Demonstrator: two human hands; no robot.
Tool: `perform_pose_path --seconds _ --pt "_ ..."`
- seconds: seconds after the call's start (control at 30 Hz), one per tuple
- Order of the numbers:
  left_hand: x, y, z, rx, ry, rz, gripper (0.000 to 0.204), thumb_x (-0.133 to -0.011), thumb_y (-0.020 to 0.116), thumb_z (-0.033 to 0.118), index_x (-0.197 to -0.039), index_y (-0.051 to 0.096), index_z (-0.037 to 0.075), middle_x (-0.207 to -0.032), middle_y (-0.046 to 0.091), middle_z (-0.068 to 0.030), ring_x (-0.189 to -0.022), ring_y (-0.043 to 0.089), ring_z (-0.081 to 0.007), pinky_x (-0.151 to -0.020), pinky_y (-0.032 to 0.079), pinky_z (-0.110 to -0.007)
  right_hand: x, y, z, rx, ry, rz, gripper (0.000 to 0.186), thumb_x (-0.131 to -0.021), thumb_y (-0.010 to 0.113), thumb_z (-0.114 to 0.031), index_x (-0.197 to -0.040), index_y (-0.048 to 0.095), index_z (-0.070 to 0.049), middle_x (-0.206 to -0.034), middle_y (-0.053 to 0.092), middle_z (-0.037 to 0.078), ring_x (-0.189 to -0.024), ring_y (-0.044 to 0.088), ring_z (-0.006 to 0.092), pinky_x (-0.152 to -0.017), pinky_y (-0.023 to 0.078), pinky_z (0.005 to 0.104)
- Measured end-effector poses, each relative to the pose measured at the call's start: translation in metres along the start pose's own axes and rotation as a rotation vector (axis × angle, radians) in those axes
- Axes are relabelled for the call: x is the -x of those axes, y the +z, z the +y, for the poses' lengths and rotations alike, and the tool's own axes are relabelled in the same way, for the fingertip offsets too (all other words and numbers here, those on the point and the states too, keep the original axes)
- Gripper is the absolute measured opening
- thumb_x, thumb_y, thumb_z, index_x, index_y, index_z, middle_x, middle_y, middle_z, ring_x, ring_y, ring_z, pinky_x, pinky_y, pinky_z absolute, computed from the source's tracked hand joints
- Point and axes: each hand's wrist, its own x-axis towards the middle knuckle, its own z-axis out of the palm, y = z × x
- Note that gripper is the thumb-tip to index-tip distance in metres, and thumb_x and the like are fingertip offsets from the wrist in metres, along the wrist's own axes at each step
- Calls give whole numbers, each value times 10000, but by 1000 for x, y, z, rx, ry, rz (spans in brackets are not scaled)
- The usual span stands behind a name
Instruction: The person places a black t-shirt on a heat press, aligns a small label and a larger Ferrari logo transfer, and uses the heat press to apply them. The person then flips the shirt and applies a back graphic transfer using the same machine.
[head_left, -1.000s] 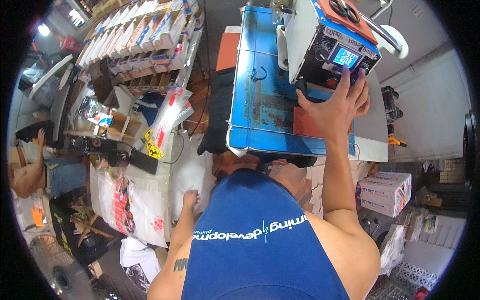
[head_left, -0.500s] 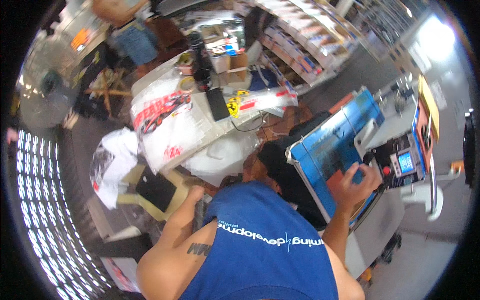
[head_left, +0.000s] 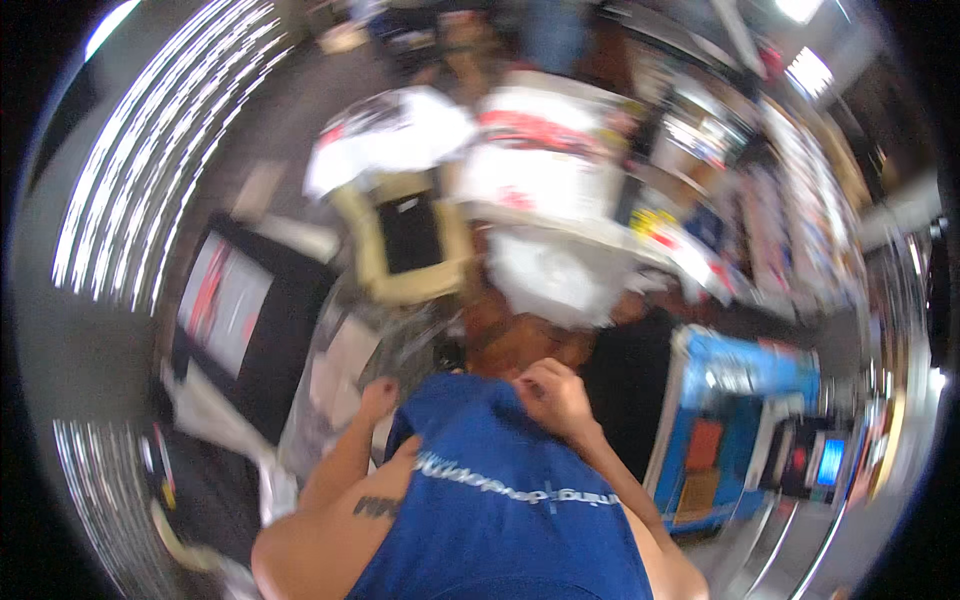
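A navy-blue sleeveless cloth shirt (head_left: 480, 480) with pale lettering, worn by the person, fills the lower middle; motion blurs everything around it.

The right hand (head_left: 555, 398) is at the shirt's front right edge, fingers bent; whether they are fully closed, touch the cloth or grip anything, I cannot tell. The left hand (head_left: 378, 398) is just left of the shirt's front, near a crumpled transparent plastic sheet (head_left: 400, 340). Its fingers are too blurred to tell whether they are open or closed.

Ahead of the shirt lies a translucent white crumpled sheet (head_left: 550, 280); ahead and left, a flat yellow board (head_left: 362, 265) bearing a black rectangular panel (head_left: 411, 235). Right of the shirt are a black cloth (head_left: 625, 385) and, farther out, a blue flat-topped machine bed (head_left: 668, 430) beside a lit blue display (head_left: 830, 462).
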Motion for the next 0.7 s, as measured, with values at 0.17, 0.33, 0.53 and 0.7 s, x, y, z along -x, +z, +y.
perform_pose_path --seconds 0.17,0.33,0.53,0.7 --pt "12 -98 -58 -74 147 791 172 -885 652 170 -980 709 39 -1025 696 -243 -1005 657 -459 -868 535 -543 -38 55 -26 110 -89 -178 107 -873 784 -92 -875 724 -3 -892 719 162 -801 712 344 -732 581 420" --pt "-10 -256 -152 -91 -262 991 463 -959 666 267 -1367 616 54 -1475 551 -247 -1397 480 -454 -1180 382 -550 -102 147 -60 226 -55 -446 133 -900 766 -130 -927 720 -9 -910 712 159 -816 713 343 -729 573 427" --pt "-33 -297 -236 -227 -571 707 789 -1059 440 565 -1666 276 89 -1753 176 -176 -1620 120 -406 -1305 85 -579 -164 280 -140 172 -186 -659 209 -924 750 -207 -1014 715 -21 -981 712 155 -880 719 320 -796 576 431" --pt "-35 -288 -248 -259 -537 784 791 -1060 428 593 -1654 313 82 -1738 233 -167 -1615 153 -395 -1288 114 -612 -171 334 -158 143 -121 -829 223 -924 751 -217 -1033 726 -24 -977 721 166 -895 726 310 -835 587 402"
